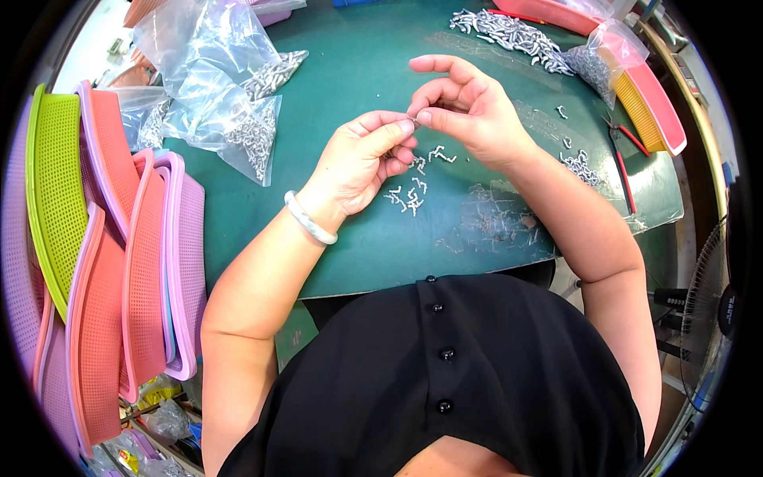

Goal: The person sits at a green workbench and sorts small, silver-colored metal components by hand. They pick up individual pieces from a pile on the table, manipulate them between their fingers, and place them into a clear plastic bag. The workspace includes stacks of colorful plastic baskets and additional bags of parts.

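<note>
Over the green table, my left hand (369, 157) and my right hand (463, 105) meet fingertip to fingertip. Both pinch at one tiny piece between thumb and forefinger, too small to name; the other fingers of my right hand are raised and curled. Just below them lies a loose scatter of small bent silvery metal pieces (413, 195). Another little heap of such pieces (582, 167) sits beside my right forearm. To the right of that heap rest red-handled pliers (621, 159), their handles spread apart.
Stacked plastic baskets (143, 270) in pink, green and purple crowd the left side. Clear bags (211, 79) with metal pieces lie at the far left. A larger pile of silvery pieces (509, 36) and a yellow-and-pink basket (648, 103) are at the far right. A fan (703, 310) stands right of me.
</note>
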Available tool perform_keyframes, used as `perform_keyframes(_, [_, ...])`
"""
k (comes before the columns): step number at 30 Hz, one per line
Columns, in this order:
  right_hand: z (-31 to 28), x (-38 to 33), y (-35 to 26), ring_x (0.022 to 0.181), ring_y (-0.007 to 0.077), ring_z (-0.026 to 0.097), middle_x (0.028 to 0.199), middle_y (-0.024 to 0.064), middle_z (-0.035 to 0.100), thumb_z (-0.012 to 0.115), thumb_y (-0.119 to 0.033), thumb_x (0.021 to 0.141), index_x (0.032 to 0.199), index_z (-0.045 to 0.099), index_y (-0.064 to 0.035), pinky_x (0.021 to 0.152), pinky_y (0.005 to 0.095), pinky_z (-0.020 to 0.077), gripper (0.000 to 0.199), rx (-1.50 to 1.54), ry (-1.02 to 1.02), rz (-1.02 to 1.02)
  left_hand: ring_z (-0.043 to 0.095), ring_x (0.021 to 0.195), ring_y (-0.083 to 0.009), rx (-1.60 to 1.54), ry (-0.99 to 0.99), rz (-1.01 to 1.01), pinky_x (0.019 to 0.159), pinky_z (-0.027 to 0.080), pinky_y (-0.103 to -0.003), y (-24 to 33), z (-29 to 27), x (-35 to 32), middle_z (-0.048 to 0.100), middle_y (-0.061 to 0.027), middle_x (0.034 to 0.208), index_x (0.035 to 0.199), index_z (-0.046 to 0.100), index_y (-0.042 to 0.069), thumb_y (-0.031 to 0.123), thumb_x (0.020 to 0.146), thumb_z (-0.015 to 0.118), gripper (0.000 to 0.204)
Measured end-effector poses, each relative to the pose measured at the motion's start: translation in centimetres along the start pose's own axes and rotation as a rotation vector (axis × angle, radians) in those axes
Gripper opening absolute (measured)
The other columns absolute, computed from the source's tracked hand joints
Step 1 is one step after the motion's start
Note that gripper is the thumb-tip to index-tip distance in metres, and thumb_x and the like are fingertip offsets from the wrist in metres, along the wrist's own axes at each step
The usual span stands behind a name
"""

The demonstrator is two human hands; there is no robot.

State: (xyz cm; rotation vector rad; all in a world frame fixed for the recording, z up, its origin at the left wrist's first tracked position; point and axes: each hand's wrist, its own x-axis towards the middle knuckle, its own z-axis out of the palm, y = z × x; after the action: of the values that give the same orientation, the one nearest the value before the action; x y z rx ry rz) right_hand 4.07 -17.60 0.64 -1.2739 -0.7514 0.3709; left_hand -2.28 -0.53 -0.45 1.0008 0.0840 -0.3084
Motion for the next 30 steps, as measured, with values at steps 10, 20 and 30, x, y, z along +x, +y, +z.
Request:
perform_keyframes(10, [-0.01,-0.03,0.01,0.083,0.0130,0.058,0.086,0.0075,0.060,0.057,0.006,0.078,0.127,0.032,0.0018,0.077,0.0253,0.0463,0.055,-0.105,0.018,-0.096,0.056,0.062,-0.0092,-0.032,-0.011,-0.008,0.054,0.047,-0.018,0.01,-0.17,0.06,0.060,-0.0053,0.077,0.095,0.059,-0.001,0.005,0.083,0.058,0.014])
perform_keyframes(20, [0.11,-0.02,0.08,0.079,0.0111,0.058,0.084,0.0078,0.062,0.057,0.007,0.075,0.125,0.034,0.0017,0.076,0.0239,0.0456,0.055,-0.140,0.019,-0.109,0.053,0.063,-0.0099,-0.029,-0.023,-0.033,0.054,0.043,-0.020,0.16,-0.12,0.05,0.058,-0.0057,0.079,0.095,0.057,-0.001,0.002,0.082,0.054,0.014])
perform_keyframes(30, [-0.03,0.00,0.03,0.081,0.0124,0.058,0.086,0.0080,0.062,0.057,0.006,0.078,0.126,0.032,0.0031,0.076,0.0246,0.0461,0.055,-0.106,0.006,-0.064,0.053,0.063,-0.0088,-0.003,-0.031,-0.042,0.053,0.043,-0.019,0.15,-0.19,0.06,0.058,-0.0048,0.078,0.094,0.057,-0.001,0.003,0.083,0.054,0.013])
